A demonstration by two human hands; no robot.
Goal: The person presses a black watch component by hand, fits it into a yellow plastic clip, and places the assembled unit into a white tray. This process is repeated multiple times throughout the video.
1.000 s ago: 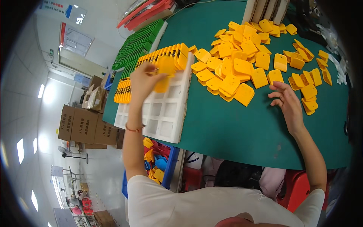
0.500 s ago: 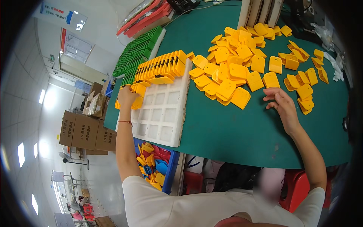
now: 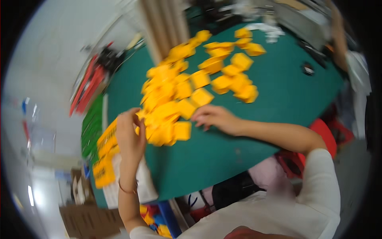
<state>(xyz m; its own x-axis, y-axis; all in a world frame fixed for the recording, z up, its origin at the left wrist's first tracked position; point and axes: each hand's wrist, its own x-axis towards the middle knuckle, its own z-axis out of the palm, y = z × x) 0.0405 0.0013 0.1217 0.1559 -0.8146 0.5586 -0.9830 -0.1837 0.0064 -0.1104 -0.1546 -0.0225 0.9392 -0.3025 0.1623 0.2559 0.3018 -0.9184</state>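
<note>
A heap of yellow plastic pieces [image 3: 163, 103], flat with rounded corners, lies on the green table. My left hand [image 3: 129, 133] is at the left edge of the heap, over the white tray's far end. Its thumb and fingers are apart, and I see nothing held in them. At the heap's right side, my right hand [image 3: 217, 118] has loosely bent fingers beside a yellow piece [image 3: 186, 108]; no grip on it shows. Rows of yellow clips with dark parts [image 3: 104, 171] stand in the white tray [image 3: 145, 181]. Motion blurs the picture.
Green pieces [image 3: 92, 127] fill the tray's left neighbour. Red folders [image 3: 90, 89] lie beyond it. A blue bin [image 3: 169, 219] of mixed coloured pieces sits below the table's front edge. Another person's arm [image 3: 339, 40] shows at the far right, near a red stool [image 3: 324, 133].
The view has swung to the right. My left hand has left the yellow clips in the tray and come to the heap. My right hand has moved closer to the heap's near right side.
</note>
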